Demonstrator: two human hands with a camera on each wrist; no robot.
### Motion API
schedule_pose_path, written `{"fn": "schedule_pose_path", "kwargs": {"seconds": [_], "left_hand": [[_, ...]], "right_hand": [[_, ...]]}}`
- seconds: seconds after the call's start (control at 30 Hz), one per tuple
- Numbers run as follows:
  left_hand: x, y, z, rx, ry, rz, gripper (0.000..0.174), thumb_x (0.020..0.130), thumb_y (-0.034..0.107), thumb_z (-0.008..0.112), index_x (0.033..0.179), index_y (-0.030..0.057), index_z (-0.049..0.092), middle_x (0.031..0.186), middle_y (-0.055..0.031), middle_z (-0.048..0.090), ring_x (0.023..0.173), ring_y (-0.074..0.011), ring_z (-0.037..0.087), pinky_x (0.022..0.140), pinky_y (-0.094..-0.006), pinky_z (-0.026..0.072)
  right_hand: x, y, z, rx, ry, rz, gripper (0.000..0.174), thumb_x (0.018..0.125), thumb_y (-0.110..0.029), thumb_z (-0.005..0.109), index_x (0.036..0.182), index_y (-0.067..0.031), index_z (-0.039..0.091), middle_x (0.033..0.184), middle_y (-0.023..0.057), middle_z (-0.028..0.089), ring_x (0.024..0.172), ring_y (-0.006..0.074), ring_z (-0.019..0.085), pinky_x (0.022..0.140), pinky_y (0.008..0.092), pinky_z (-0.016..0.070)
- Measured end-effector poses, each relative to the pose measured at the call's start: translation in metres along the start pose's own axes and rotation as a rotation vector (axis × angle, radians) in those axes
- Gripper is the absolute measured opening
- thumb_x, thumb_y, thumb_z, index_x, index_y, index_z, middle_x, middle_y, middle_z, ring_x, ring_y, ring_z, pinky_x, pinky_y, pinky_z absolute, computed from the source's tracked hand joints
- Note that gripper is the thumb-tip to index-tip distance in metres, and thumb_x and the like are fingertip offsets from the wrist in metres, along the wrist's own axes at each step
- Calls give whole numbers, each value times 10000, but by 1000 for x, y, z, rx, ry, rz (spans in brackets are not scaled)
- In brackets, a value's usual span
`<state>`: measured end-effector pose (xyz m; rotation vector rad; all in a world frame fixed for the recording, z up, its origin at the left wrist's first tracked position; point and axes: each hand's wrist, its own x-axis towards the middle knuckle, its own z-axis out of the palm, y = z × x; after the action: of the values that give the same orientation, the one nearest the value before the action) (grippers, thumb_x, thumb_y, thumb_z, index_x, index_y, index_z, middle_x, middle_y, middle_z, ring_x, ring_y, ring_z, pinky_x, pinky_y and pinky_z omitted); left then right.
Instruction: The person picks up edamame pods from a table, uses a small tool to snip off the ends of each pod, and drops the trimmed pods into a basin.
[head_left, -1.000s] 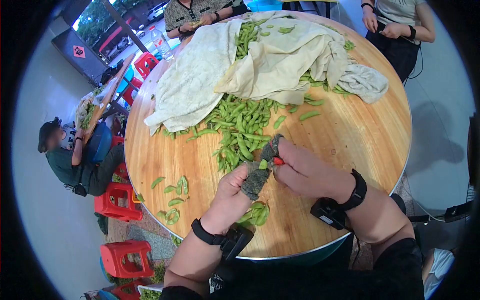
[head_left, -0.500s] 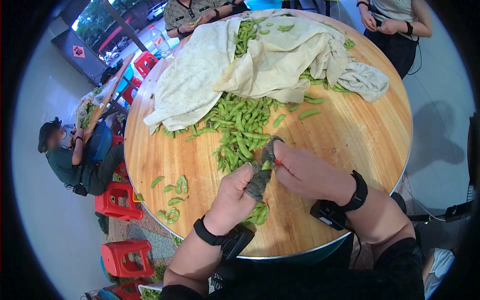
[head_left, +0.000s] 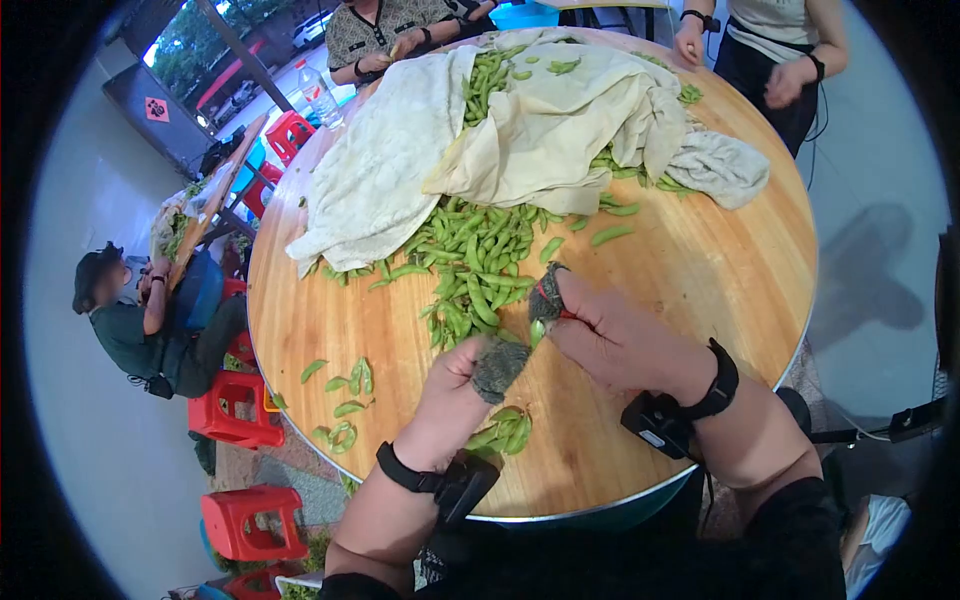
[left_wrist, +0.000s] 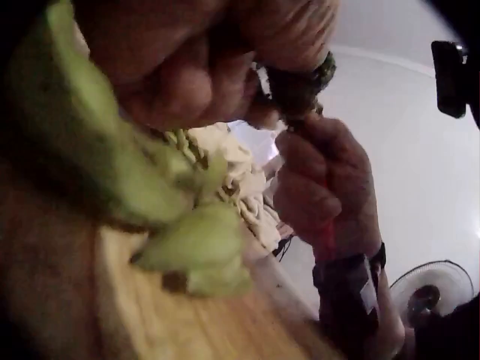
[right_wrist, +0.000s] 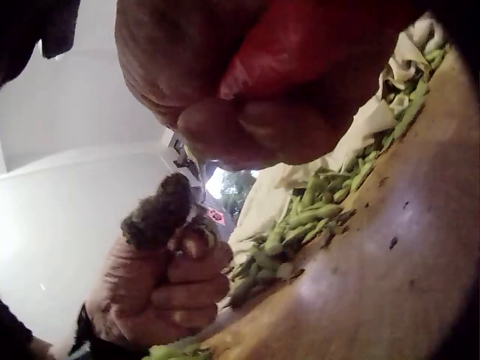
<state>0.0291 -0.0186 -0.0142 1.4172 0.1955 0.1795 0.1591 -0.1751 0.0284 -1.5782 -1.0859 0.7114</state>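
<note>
In the head view my right hand point(head_left: 620, 335) is curled, with a green soybean pod point(head_left: 537, 332) at its fingertips. That hand also grips a red object point(right_wrist: 292, 49), mostly hidden in the palm in the right wrist view. My left hand point(head_left: 450, 390) is beside it, fingers curled, no pod showing in its grip. Dark fuzzy cloth covers point(head_left: 498, 371) wrap the digits of both hands. Below the left hand lie several pods point(head_left: 508, 430), large in the left wrist view. Just beyond both hands spreads a heap of pods point(head_left: 470, 255).
A round wooden table point(head_left: 690, 290) stands in front. Across its far half lie white and cream cloths point(head_left: 550, 130) over more pods. Several pods point(head_left: 345, 408) are scattered at the left. Red stools point(head_left: 235, 408) stand left of the table. Other people sit or stand around the room.
The pod that poked up from my left hand is now at my right hand's fingertips. The left hand has moved slightly down and left. The person at the far right has parted their hands.
</note>
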Motion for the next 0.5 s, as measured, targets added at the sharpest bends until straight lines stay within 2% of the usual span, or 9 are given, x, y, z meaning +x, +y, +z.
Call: {"fn": "schedule_pose_path", "kwargs": {"seconds": [0.03, 0.07, 0.1, 0.17, 0.23, 0.37, 0.47, 0.5], "left_hand": [[-1, 3, 4, 66, 69, 24, 28, 860, 48, 597, 839, 61, 612, 781, 81, 559, 700, -9, 479, 630, -181, 405], [-1, 7, 5, 63, 71, 22, 28, 860, 48, 597, 839, 61, 612, 781, 81, 559, 700, -9, 479, 630, -181, 405], [-2, 9, 4, 87, 11, -12, 24, 862, 53, 596, 843, 57, 609, 774, 82, 552, 706, -9, 481, 640, -180, 405], [-3, 8, 3, 110, -47, -47, 22, 865, 58, 595, 847, 53, 607, 768, 84, 544, 712, -10, 483, 651, -179, 404], [-4, 6, 3, 103, -81, -47, 69, 871, 112, 599, 867, 46, 619, 755, 79, 526, 660, -19, 452, 574, -174, 362], [-7, 22, 11, 29, -100, -157, 87, 885, 124, 573, 883, 48, 617, 726, 84, 510, 628, -10, 429, 543, -165, 332], [-5, 13, 7, 32, -130, -177, 105, 891, 131, 555, 918, 51, 616, 684, 88, 489, 576, -6, 403, 509, -163, 304], [-3, 6, 8, 34, -119, -127, 106, 886, 133, 562, 931, 52, 616, 667, 86, 481, 556, -6, 390, 493, -162, 290]], "right_hand": [[1, 7, 1, -187, 88, -129, 135, 859, -146, 496, 915, -48, 422, 644, 167, 508, 540, 336, 539, 485, 411, 411], [1, 10, 3, -372, 173, -257, 146, 853, -152, 509, 892, -43, 420, 645, 196, 514, 575, 377, 548, 499, 424, 412], [-1, 8, 6, -370, 169, -254, 146, 853, -152, 509, 892, -43, 420, 645, 196, 514, 575, 377, 548, 499, 424, 412], [-4, -2, 11, -512, 16, -146, 171, 842, -154, 519, 864, -27, 407, 670, 231, 520, 669, 425, 541, 546, 444, 416], [-2, 1, 11, -413, -3, -141, 172, 837, -148, 519, 866, -22, 405, 664, 227, 519, 664, 424, 542, 548, 446, 417], [4, 12, 10, -194, -70, -133, 183, 829, -144, 527, 878, -18, 403, 655, 226, 516, 659, 422, 546, 555, 454, 423], [2, 8, 12, -258, -54, -140, 177, 826, -139, 524, 878, -19, 405, 655, 223, 519, 651, 420, 548, 550, 454, 421], [1, 8, 15, -259, -55, -140, 177, 826, -139, 524, 878, -19, 405, 655, 223, 519, 651, 420, 548, 550, 454, 421]]}}
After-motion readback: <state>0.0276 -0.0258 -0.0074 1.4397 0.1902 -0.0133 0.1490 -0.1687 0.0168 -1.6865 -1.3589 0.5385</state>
